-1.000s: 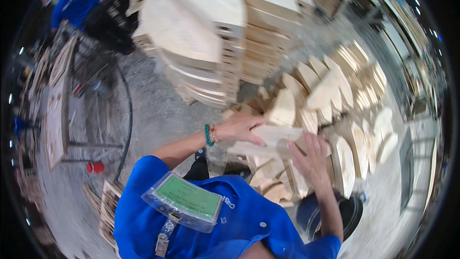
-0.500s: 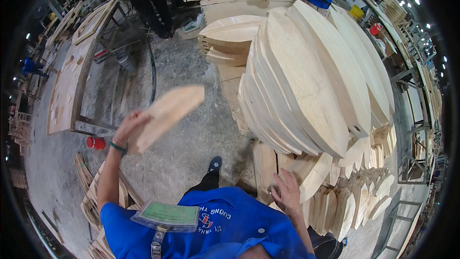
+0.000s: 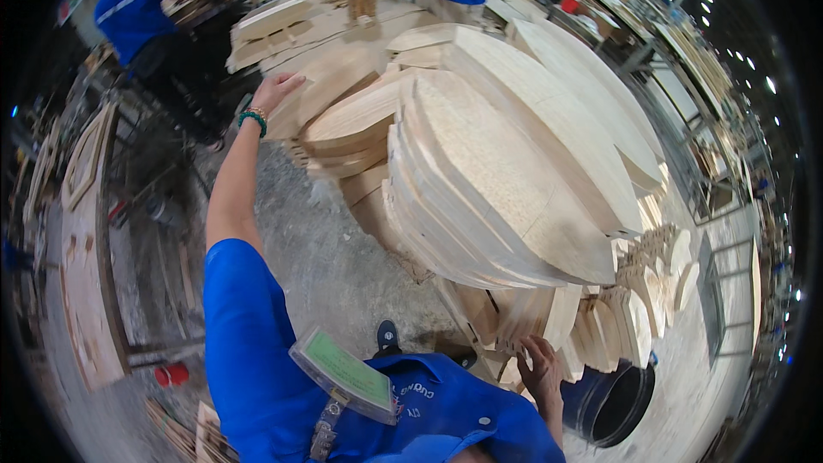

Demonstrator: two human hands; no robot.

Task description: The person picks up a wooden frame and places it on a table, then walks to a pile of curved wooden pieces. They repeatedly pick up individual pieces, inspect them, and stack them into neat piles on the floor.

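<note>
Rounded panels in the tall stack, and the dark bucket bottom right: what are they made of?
Rounded panels: pale bare wood, probably glued-up boards, judging by parallel seam lines and speckled grain; matte, no visible coating. The left hand rests on a similar piece and the right hand on smaller pale pieces below. Bucket: likely plastic, smooth dark blue wall with a slight sheen; not certain.

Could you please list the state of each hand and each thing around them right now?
Left hand: open, raised, touching a pale wooden panel on the far stack.
Right hand: resting on small pale wooden pieces low down; grip unclear.
Tall stack of rounded pale wooden boards: leaning.
Dark round bucket: open-topped.
</note>
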